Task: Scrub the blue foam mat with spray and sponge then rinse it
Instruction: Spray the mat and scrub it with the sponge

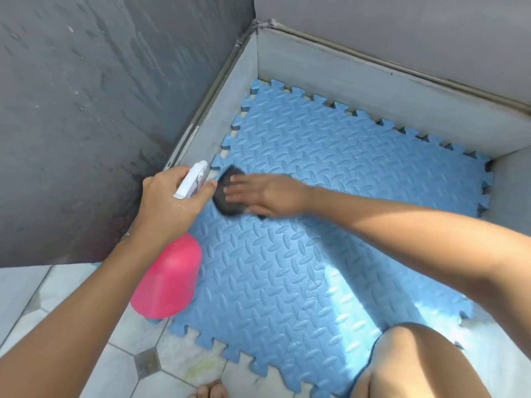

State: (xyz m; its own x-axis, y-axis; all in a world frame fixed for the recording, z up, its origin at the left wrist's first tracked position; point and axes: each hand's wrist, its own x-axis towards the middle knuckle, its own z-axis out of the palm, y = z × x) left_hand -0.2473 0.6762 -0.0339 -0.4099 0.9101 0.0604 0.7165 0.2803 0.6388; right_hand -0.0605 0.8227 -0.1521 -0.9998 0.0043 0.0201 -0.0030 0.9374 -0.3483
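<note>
The blue foam mat (330, 225), with a ribbed pattern and jigsaw edges, lies flat in the corner of a tiled floor. My left hand (169, 202) grips the white trigger head of a pink spray bottle (168, 280) that hangs above the mat's left edge. My right hand (264, 193) presses flat on a dark sponge (228, 193) at the mat's left side, just beside the bottle's nozzle. The right hand is blurred by motion. The fingers cover much of the sponge.
A dark grey wall (86, 124) stands at the left, and a pale tiled kerb (373, 90) borders the mat at the back and right. White floor tiles (100, 369) lie at the front left. My knee (422, 366) and toes (211, 390) are at the bottom.
</note>
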